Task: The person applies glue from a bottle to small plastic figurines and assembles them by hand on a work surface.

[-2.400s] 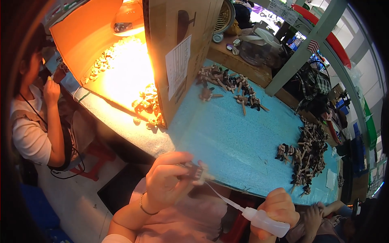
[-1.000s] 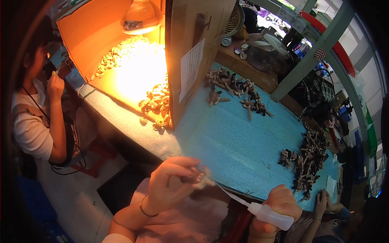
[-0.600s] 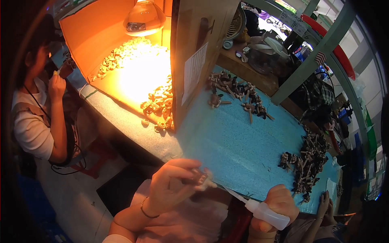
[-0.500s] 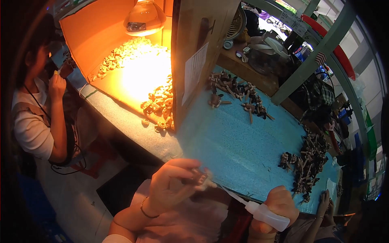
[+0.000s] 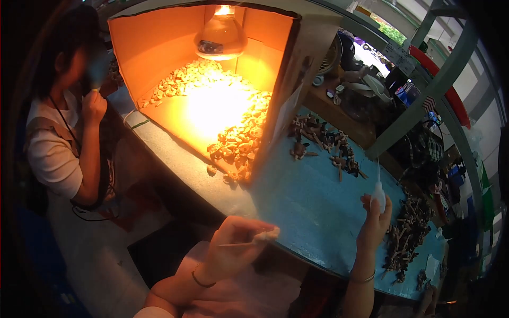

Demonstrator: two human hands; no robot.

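Observation:
Close to the table's front edge, my left hand (image 5: 233,249) is closed, pinching a small beige figure part (image 5: 268,233) between thumb and fingers. A thin pale stick (image 5: 235,245) juts out from the same grip toward the left; whether it joins the part I cannot tell. Over the right side of the blue table, my right hand (image 5: 374,222) grips a white squeeze bottle (image 5: 378,197). The bottle stands upright, its long thin tip pointing up, well apart from the figure part.
A cardboard box (image 5: 143,53) with a glowing heat lamp (image 5: 221,40) holds many small tan pieces (image 5: 246,140). Brown assembled figures (image 5: 411,228) are heaped on the blue table (image 5: 313,196) at right, with more (image 5: 323,135) at the back. A co-worker (image 5: 63,132) is at left.
My right hand has lifted the bottle up and away from the figure part, turning its tip upward. My left hand still holds the part, now turned. The whole view has shifted somewhat.

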